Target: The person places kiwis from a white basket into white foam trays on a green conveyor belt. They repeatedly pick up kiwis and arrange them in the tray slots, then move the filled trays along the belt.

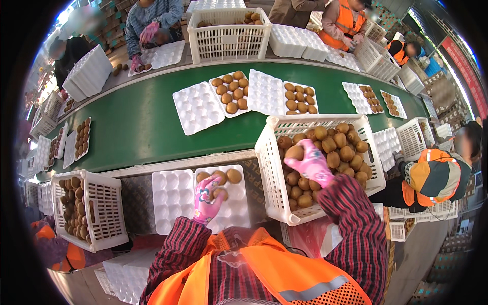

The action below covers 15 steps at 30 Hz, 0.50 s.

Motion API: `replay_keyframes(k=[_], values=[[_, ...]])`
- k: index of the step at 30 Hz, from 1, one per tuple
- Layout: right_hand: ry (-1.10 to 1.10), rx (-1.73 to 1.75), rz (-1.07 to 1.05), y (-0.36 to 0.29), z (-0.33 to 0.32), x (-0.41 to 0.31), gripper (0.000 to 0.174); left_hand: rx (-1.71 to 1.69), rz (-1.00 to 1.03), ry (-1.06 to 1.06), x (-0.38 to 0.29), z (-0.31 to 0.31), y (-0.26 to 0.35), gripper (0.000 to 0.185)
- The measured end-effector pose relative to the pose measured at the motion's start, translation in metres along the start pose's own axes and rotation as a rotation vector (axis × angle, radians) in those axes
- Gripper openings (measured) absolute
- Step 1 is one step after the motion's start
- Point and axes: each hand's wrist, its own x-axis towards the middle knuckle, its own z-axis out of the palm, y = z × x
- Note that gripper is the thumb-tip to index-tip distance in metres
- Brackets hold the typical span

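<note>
Both hands wear pink flowered gloves. My left hand [207, 198] is over the right half of a white moulded foam tray [234, 207], with a kiwifruit [220, 194] between thumb and fingers. Several kiwifruit lie in the upper cups of that half, partly under the fingers; the tray's left half [173, 202] has bare cups. My right hand [310, 162] is above the white plastic crate [322, 121] full of kiwifruit at the right, its thumb and fingers around a brown kiwifruit [295, 153].
Beyond the bench runs a green conveyor belt [145, 126] carrying trays of kiwifruit [232, 91]. Another kiwifruit crate [108, 213] stands at the left. A co-worker in an orange vest [434, 177] is close on the right; others work across the belt beside a large crate [228, 44] and stacked trays [288, 40].
</note>
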Motion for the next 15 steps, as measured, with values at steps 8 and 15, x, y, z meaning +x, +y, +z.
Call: replay_keyframes(k=[8, 15], values=[[-0.564, 1.253, -0.137, -0.102, 0.064, -0.107, 0.058, -0.389, 0.319, -0.343, 0.022, -0.04, 0.1, 0.076], [-0.711, 1.649, 0.821, -0.031, 0.214, -0.104, 0.062, -0.916, -0.68, -0.151, -0.064, -0.019, -0.041, 0.07]])
